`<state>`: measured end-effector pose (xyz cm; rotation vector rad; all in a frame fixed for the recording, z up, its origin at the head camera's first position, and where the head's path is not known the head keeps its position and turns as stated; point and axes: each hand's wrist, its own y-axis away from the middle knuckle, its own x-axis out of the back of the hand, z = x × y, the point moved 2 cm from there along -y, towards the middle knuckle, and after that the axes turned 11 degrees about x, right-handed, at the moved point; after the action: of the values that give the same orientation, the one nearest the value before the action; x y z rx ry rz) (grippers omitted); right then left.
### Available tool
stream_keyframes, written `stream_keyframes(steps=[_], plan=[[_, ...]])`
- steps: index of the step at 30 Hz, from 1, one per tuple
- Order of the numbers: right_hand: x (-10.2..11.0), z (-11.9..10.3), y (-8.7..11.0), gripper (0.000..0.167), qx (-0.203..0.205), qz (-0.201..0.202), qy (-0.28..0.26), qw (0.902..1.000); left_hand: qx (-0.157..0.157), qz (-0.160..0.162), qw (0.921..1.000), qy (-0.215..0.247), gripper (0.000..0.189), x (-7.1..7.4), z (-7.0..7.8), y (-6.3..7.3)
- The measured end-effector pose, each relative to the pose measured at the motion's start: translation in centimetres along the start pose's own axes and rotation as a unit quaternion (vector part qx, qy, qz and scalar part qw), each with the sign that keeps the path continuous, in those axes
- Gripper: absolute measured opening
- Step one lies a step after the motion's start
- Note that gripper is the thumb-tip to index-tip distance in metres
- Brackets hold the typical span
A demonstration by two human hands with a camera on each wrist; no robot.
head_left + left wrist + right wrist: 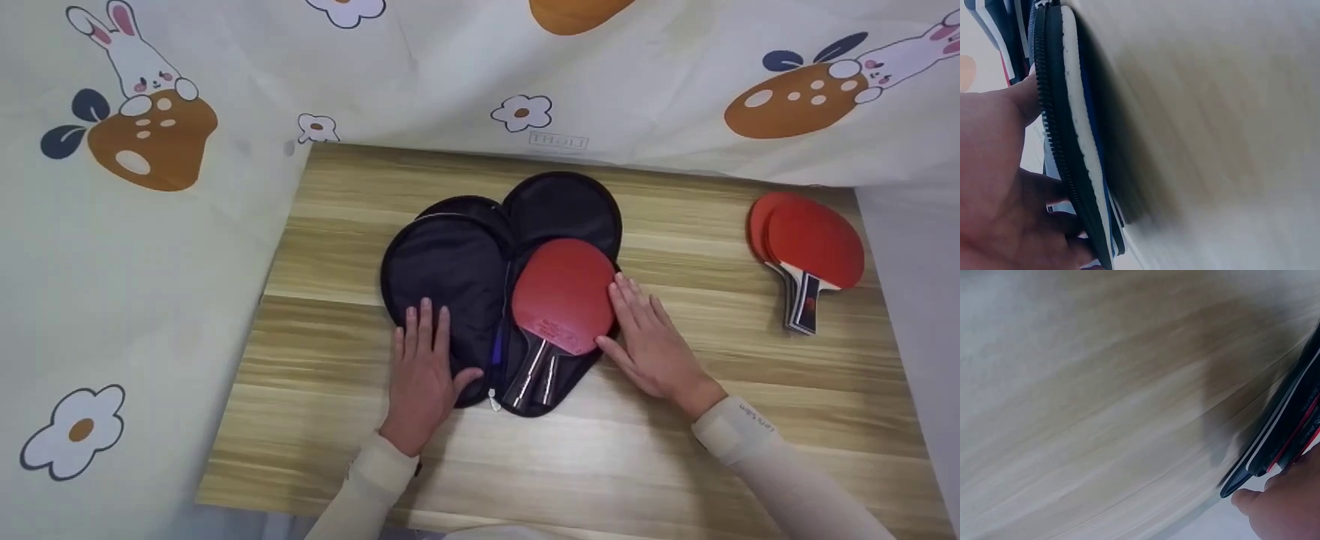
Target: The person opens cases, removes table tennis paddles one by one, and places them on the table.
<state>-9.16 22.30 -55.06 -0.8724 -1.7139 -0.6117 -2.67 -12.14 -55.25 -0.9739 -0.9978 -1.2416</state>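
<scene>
A black zippered paddle case (446,255) lies spread out on the wooden table, with round flaps at the top. My left hand (424,375) rests on its left half, fingers straight and thumb spread. In the left wrist view the case's zipper edge (1053,112) runs beside that hand. On the right half lies a red table tennis paddle (562,292), and a second handle (549,382) shows beside its own, so most of another paddle is hidden beneath. My right hand (656,349) touches the red paddle's right edge with extended fingers. A white zipper pull (493,399) hangs at the case's bottom.
Several more red paddles (814,244) lie stacked toward the table's right side, handles facing me. The wooden table (337,225) ends at a printed cloth (420,82) behind and on the left.
</scene>
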Motion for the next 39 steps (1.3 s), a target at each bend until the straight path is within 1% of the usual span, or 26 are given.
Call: stream_keyframes(steps=[3, 6, 10, 14, 17, 19, 22, 25, 28, 32, 35, 39], plan=[[0.1, 0.2, -0.2, 0.078, -0.008, -0.005, 0.004, 0.9999, 0.007, -0.009, 0.9998, 0.013, 0.1, -0.3, 0.5, 0.2], [0.3, 0.3, -0.2, 0.076, -0.027, -0.006, 0.004, 0.9996, 0.014, -0.007, 0.9997, 0.021, 0.1, -0.7, 1.1, 0.5], [0.4, -0.7, -0.3, 0.076, -0.049, 0.006, -0.002, 0.9988, 0.032, 0.002, 0.9993, 0.019, 0.1, -1.2, 2.3, 0.7], [0.3, -3.2, -0.6, 0.078, -0.051, 0.021, 0.003, 0.9984, 0.046, 0.004, 0.9988, 0.018, 0.101, -1.7, 4.0, 0.6], [0.1, -5.4, -1.0, 0.082, -0.052, 0.019, 0.023, 0.9982, 0.056, 0.0, 0.9984, 0.01, 0.102, -1.9, 5.2, 0.4], [-0.2, -6.9, -1.2, 0.086, -0.062, 0.014, 0.04, 0.9972, 0.061, -0.003, 0.9981, 0.001, 0.103, -1.9, 5.9, 0.2], [-0.8, -8.8, -1.3, 0.097, -0.081, 0.004, 0.062, 0.9948, 0.068, -0.012, 0.9975, -0.018, 0.104, -1.7, 6.5, -0.2], [-1.5, -9.9, -1.4, 0.107, -0.094, -0.004, 0.075, 0.9928, 0.067, -0.006, 0.9971, -0.036, 0.104, -1.3, 6.8, -0.5], [-1.9, -10.1, -1.4, 0.107, -0.097, 0.006, 0.081, 0.992, 0.061, -0.005, 0.9973, -0.041, 0.105, -1.1, 6.8, -0.6], [-1.9, -9.7, -0.9, 0.099, -0.104, 0.01, 0.078, 0.9914, 0.06, -0.021, 0.9977, -0.022, 0.105, -1.1, 6.6, -0.6], [-1.7, -9.1, -0.4, 0.095, -0.121, -0.005, 0.063, 0.9906, 0.064, -0.033, 0.9973, -0.015, 0.105, -1.1, 6.4, -0.7], [-1.4, -8.0, 0.2, 0.089, -0.152, -0.008, 0.048, 0.9871, 0.069, -0.047, 0.9959, -0.035, 0.106, -1.0, 6.3, -0.9]])
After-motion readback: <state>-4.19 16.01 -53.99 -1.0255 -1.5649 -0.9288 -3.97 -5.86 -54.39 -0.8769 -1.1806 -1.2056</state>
